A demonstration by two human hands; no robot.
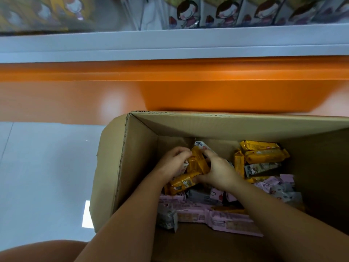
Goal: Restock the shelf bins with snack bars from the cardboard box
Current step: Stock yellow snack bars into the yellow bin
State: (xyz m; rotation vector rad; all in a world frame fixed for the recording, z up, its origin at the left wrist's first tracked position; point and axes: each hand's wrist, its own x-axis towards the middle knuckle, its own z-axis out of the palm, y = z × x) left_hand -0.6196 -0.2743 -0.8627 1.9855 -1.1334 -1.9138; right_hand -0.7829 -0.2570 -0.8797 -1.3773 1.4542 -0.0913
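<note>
An open cardboard box (122,159) stands on the floor below me, holding several snack bars in yellow, pink and grey wrappers. Both my hands are down inside it. My left hand (174,161) and my right hand (217,171) curl from either side round a bunch of yellow snack bars (197,164) near the box's far left corner. More yellow bars (264,155) lie at the far right, pink bars (226,218) along the near side. The shelf bins (226,14) above hold upright packs with a cartoon girl.
A white shelf edge (170,44) runs across the top, with an orange base panel (207,86) under it just behind the box. Pale floor (43,167) lies left of the box. My knee (37,251) shows at the bottom left.
</note>
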